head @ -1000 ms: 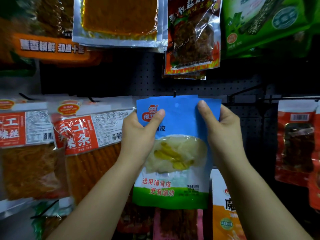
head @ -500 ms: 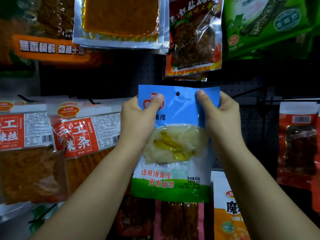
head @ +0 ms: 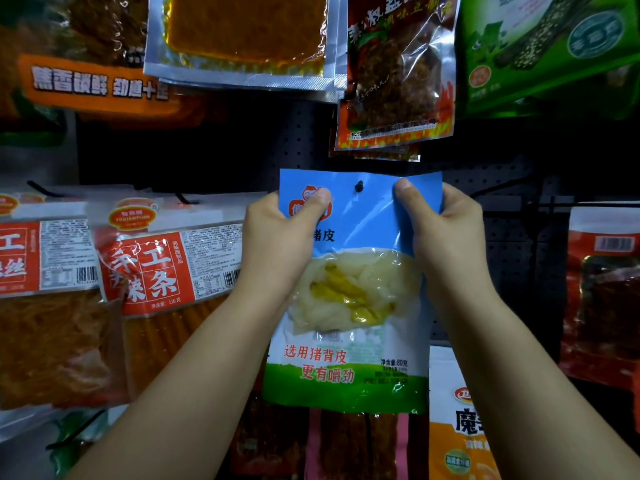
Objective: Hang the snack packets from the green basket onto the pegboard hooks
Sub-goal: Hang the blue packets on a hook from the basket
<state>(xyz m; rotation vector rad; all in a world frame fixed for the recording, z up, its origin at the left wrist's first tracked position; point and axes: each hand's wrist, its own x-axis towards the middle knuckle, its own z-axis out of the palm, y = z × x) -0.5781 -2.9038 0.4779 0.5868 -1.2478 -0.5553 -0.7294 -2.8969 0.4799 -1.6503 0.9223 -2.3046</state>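
A blue, white and green snack packet [head: 349, 344] with pale yellow contents is held flat against the dark pegboard [head: 263, 150]. My left hand [head: 277, 244] grips its upper left corner, thumb on the front. At the upper right corner, my right hand [head: 446, 237] pinches it the same way. A black hook tip [head: 359, 186] pokes through the hole at the packet's top centre. The green basket is out of view.
Hung packets crowd the board: red-labelled ones [head: 152, 271] to the left, a silver one [head: 242, 39] and a flame-printed one [head: 394, 74] above, green [head: 547, 50] upper right, red [head: 602, 292] at right, orange-white [head: 460, 427] below. A bare hook [head: 498, 188] juts out to the right.
Both hands lifted the packet slightly and pushed it toward the board. The hook tip, earlier above the packet's top edge, now shows through its hole.
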